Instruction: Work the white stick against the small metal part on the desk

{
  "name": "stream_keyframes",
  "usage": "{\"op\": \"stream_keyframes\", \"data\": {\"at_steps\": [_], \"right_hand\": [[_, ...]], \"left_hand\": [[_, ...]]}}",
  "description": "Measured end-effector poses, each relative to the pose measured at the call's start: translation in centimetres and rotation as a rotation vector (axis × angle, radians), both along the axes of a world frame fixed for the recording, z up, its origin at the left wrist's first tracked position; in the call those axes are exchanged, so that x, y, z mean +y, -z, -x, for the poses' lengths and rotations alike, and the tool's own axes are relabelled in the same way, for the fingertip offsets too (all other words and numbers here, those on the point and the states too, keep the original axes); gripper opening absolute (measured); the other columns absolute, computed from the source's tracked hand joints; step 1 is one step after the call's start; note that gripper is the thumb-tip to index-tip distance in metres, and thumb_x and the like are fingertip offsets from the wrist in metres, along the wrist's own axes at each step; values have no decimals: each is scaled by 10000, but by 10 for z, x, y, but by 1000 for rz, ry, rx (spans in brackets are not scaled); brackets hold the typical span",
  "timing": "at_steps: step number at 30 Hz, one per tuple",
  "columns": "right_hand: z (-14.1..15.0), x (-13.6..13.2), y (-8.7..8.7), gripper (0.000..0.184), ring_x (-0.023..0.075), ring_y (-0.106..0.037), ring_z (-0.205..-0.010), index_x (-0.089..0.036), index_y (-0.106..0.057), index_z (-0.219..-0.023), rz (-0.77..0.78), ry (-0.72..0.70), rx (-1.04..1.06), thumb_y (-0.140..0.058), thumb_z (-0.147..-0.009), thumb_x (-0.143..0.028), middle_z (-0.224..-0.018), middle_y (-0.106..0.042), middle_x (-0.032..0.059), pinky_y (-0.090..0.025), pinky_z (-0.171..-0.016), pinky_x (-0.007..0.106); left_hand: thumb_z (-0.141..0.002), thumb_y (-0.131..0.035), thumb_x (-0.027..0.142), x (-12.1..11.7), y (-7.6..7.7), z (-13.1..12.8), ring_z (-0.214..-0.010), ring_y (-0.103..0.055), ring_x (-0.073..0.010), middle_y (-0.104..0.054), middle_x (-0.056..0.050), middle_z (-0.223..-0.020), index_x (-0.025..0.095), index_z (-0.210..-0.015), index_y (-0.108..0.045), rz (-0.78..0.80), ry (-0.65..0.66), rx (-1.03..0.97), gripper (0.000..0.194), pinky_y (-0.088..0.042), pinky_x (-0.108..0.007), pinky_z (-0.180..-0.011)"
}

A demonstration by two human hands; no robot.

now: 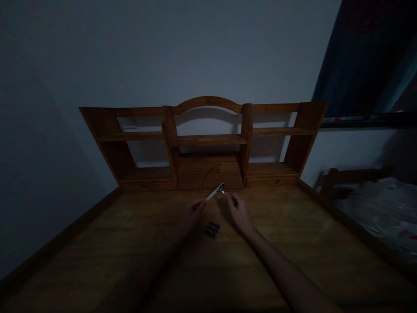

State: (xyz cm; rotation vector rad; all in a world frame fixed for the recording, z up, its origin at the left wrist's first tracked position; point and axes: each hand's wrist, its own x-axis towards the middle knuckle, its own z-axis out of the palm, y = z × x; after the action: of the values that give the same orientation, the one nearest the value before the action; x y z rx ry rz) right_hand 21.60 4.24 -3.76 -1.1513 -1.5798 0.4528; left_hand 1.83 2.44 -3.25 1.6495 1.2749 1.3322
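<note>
My left hand (pixel 194 211) is closed round the lower end of a slim white stick (pixel 211 194) with a dark end, which slants up and to the right. In the fingertips of my right hand (pixel 238 209) is a small white piece (pixel 222 191) with a dark spot, held against or right beside the stick's dark end. Whether the two are joined I cannot tell. Below and between my hands, several small black oblong pieces (pixel 212 229) lie side by side on the wooden desk (pixel 280 243). Dim light hides finer detail.
A wooden shelf unit (pixel 208 140) with compartments and small drawers stands along the desk's back edge, against a pale wall (pixel 202 52). Raised wooden rims border the desk at left and right. Beyond the right rim are a plastic-covered heap (pixel 381 208) and a dark curtain (pixel 365 56).
</note>
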Motion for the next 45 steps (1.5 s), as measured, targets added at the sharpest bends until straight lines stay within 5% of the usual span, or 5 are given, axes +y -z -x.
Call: {"op": "stream_keyframes", "data": {"at_steps": [11,20,45], "right_hand": [[-2,0,-1,470,124,-455,-577,-189,-557,-688,5,32,5,-423,-961,-547,-610,-501,-35,-306,-568,242],[0,1,0,462,127,-473,-593,-183,-609,-733,31,-23,7,-432,-960,-544,-646,-555,-22,-326,-579,241],[0,1,3,471,133,-474,-586,-184,-616,-727,30,-8,-26,-427,-964,-544,-640,-568,-16,-313,-568,242]], "left_hand": [[-846,-577,574,5,3,3,-943,-697,-253,-763,-73,-995,188,-1015,-756,-2,-95,-13,457,-541,-352,-829],[-852,-544,614,-1,-1,-1,-894,-698,-285,-764,-103,-966,165,-988,-769,3,17,18,521,-547,-389,-785],[-880,-537,565,2,2,1,-927,-695,-269,-765,-75,-990,167,-1025,-759,-10,-19,31,478,-532,-351,-802]]}}
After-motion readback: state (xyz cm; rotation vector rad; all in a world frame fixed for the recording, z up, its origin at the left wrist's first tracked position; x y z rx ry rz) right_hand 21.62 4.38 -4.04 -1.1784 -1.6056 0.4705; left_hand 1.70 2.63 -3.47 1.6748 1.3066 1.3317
